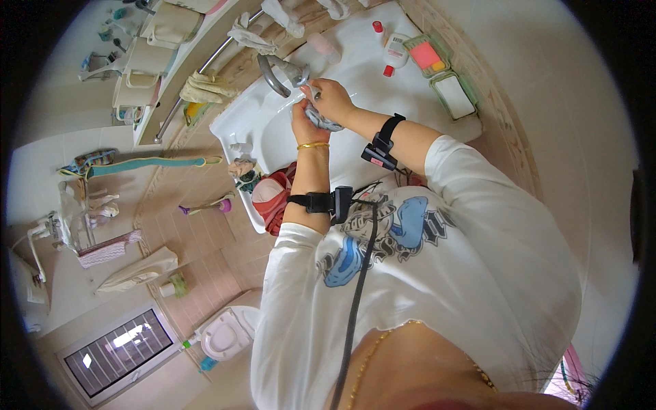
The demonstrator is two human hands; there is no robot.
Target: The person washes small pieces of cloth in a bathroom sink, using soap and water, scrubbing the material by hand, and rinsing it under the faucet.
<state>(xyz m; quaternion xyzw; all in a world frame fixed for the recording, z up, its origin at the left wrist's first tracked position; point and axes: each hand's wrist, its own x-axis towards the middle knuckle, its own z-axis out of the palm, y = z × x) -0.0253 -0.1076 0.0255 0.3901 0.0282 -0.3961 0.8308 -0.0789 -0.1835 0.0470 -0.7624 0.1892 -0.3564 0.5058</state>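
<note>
In the head view, my left hand [309, 123], with a gold bangle at its wrist, is closed around a bunched grey-blue cloth [324, 119] over the white washbasin [277, 120]. My right hand [332, 98] is just above the cloth, its fingertips beside the base of the chrome tap [277, 79]. Whether those fingers touch the tap or grip something small cannot be made out. A dark ring-like item shows on one finger.
On the basin ledge lie a white bottle with a red cap [395, 51] and green-rimmed soap boxes [453, 95]. Red garments [274, 200] rest at the basin's left edge. Cloths hang on a metal rail [225, 46]. A black cable [359, 287] runs down my shirt.
</note>
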